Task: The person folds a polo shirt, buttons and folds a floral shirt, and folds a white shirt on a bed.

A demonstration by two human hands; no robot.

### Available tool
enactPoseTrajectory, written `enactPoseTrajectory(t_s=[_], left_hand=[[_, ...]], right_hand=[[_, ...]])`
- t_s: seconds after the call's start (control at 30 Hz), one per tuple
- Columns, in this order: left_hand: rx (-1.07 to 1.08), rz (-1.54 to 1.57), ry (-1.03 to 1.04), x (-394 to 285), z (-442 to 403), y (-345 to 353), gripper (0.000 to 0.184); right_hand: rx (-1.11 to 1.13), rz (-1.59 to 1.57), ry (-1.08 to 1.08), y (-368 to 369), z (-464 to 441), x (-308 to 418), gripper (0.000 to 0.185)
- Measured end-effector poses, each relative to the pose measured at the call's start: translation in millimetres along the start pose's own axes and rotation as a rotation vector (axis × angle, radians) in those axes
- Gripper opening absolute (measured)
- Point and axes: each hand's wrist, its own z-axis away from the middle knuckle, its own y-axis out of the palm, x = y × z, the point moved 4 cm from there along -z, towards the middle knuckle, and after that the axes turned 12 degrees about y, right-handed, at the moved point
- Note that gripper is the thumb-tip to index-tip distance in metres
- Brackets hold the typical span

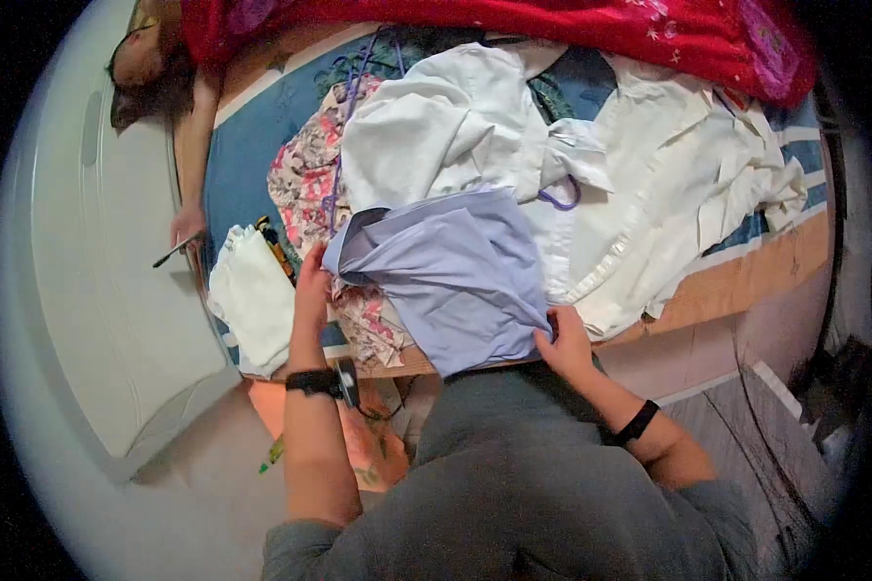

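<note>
A light blue shirt (455,271), partly folded with its dark-lined collar at the left, lies in front of me at the bed's near edge. My left hand (312,281) is closed on the collar end, though some of its fingers are hidden behind the cloth. At the shirt's lower right corner, my right hand (564,344) pinches the fabric between thumb and fingers. Behind the blue shirt is a crumpled white shirt (436,126). A floral garment (305,169) shows beneath and to the left. Left of my left hand sits a folded white garment (252,300).
More white shirts (669,184) spread to the right over the blue bedding (237,174). Purple hangers (562,198) poke out among them. A red blanket (513,15) runs along the back. Another person's hand (188,225) holds a thin dark object at the left.
</note>
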Motion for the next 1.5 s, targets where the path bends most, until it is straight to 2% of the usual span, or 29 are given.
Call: enactPoseTrajectory(t_s=[0.03,0.07,0.13,0.17,0.27,0.3,0.33,0.4,0.47,0.6,0.67,0.77,0.83,0.9,0.97,1.07,1.1,1.13,1.17,1.2,1.27,1.3,1.37,1.4,1.47,1.5], left_hand=[[0.067,-0.013,-0.145,-3,-8,-3,0.045],[0.06,-0.01,-0.145,-9,-11,-2,0.045],[0.321,-0.109,-0.234,-13,-14,11,0.036],[0.395,-0.112,-0.188,-11,-17,13,0.028],[0.444,-0.193,-0.097,-80,-15,59,0.027],[0.5,-0.258,-0.039,-82,-20,67,0.025],[0.505,-0.461,0.042,-98,-27,81,0.028],[0.324,-0.555,0.173,-54,-51,88,0.031],[0.201,-0.867,0.27,-44,-59,99,0.032],[0.143,-0.888,0.181,-15,-46,95,0.032],[-0.125,-0.654,0.483,-6,-28,78,0.04],[-0.293,-0.685,0.334,-22,29,47,0.042],[-0.232,-0.742,0.225,23,72,33,0.038],[-0.009,-0.632,-0.113,64,123,37,0.032],[0.155,-0.262,-0.307,95,170,60,0.027],[0.243,-0.109,-0.378,96,189,96,0.028],[0.253,-0.087,-0.27,101,190,104,0.03],[0.259,-0.066,-0.166,80,188,113,0.033],[0.326,-0.392,-0.432,73,191,111,0.041],[0.316,-0.38,-0.435,87,195,111,0.041],[0.255,-0.305,-0.422,124,207,112,0.047],[0.242,-0.302,-0.432,126,212,107,0.047],[0.29,-0.406,-0.444,128,222,99,0.052],[0.285,-0.403,-0.447,122,225,94,0.052],[0.424,-0.228,-0.563,102,234,90,0.048],[0.426,-0.222,-0.564,92,236,88,0.048]], right_hand=[[0.003,-0.007,0.0,0,1,1,0.042],[0.006,-0.002,-0.005,2,1,0,0.042],[-0.085,-0.011,-0.114,0,-3,3,0.044],[-0.093,-0.009,-0.116,-2,-2,2,0.044],[-0.059,0.015,-0.093,2,-10,6,0.048],[-0.05,0.054,-0.081,4,-10,2,0.05],[-0.04,0.1,-0.07,6,-9,0,0.051],[-0.019,0.152,-0.055,6,-10,2,0.053],[-0.004,0.144,-0.023,8,-9,1,0.052],[-0.084,0.14,-0.091,11,-5,0,0.052],[-0.078,0.132,-0.083,12,-2,-7,0.054],[-0.05,0.125,-0.036,10,-2,-1,0.056],[-0.06,0.158,-0.048,15,-3,-5,0.055],[-0.067,0.194,-0.065,22,-8,-7,0.055],[0.026,0.241,-0.024,25,-16,-10,0.05],[0.033,0.281,0.015,22,-15,-2,0.045],[0.031,0.294,0.006,25,-15,-5,0.045],[0.055,0.156,0.029,29,-15,-10,0.043],[0.08,0.018,0.054,33,-15,-15,0.041],[0.084,0.03,0.045,30,-15,-14,0.041],[0.307,0.102,0.165,29,-13,-9,0.038],[0.32,0.11,0.159,29,-14,-12,0.038],[0.559,-0.063,0.328,32,-12,-30,0.037],[0.562,-0.059,0.326,29,-10,-31,0.037],[0.771,0.171,0.321,20,4,-33,0.037],[0.843,0.163,0.319,29,2,-59,0.039]])
